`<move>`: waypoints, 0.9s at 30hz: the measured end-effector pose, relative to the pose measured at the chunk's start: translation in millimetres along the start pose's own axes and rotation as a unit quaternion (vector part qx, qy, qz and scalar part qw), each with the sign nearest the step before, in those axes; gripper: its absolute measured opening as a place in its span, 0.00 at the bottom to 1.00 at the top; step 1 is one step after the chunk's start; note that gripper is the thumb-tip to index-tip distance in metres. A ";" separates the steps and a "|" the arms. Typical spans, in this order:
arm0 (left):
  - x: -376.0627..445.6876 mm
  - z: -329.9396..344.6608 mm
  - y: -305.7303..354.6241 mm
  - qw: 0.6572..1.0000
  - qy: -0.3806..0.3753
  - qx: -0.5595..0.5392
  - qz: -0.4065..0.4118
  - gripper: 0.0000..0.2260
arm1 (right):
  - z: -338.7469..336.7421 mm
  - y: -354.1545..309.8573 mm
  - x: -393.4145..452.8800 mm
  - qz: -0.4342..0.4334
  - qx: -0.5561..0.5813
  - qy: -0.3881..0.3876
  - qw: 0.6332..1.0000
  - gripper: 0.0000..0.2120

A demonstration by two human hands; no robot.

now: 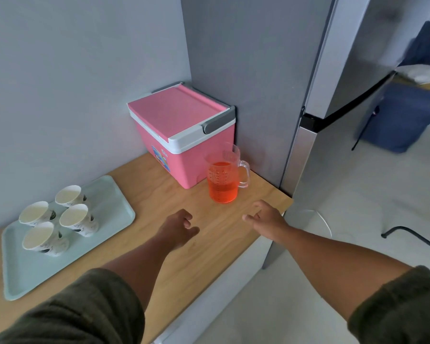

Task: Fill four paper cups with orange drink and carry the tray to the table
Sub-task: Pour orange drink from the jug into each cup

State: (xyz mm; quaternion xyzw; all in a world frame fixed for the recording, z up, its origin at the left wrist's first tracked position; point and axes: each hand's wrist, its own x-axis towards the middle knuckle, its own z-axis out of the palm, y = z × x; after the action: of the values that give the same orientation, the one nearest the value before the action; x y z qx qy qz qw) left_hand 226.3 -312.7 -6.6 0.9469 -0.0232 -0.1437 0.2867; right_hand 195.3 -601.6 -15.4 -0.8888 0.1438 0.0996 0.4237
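Observation:
A clear plastic jug (224, 181) holding orange drink stands on the wooden counter (159, 207), its handle pointing right. Several empty white paper cups (73, 217) stand together on a pale green tray (104, 194) at the counter's left. My left hand (179, 228) hovers over the counter below and left of the jug, fingers loosely curled and holding nothing. My right hand (263, 217) hovers just below and right of the jug, fingers apart and empty. Neither hand touches the jug.
A pink cooler box (181, 125) with a white rim and grey handle sits in the corner behind the jug. A silver fridge (315, 95) stands right of the counter. A blue bin (402, 117) and a black chair leg (412, 237) are on the floor at right.

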 end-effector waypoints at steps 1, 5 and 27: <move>5.3 1.2 5.2 1.000 0.004 0.001 0.000 0.20 | -2.9 1.5 5.2 -0.002 0.002 0.002 1.000 0.30; 28.2 4.2 24.8 1.000 0.015 0.000 0.002 0.23 | -17.8 5.7 26.9 -0.008 0.008 0.003 1.000 0.30; 100.3 -40.4 50.4 0.988 -0.062 -0.097 0.101 0.46 | -11.6 -65.9 52.4 -0.020 0.057 0.148 0.987 0.15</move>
State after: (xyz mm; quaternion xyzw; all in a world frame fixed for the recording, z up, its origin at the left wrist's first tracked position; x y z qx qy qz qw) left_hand 335.8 -345.7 27.3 0.8967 -0.1220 -0.1738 0.3885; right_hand 267.5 -580.2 24.0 -0.8706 0.1929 -0.0494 0.4499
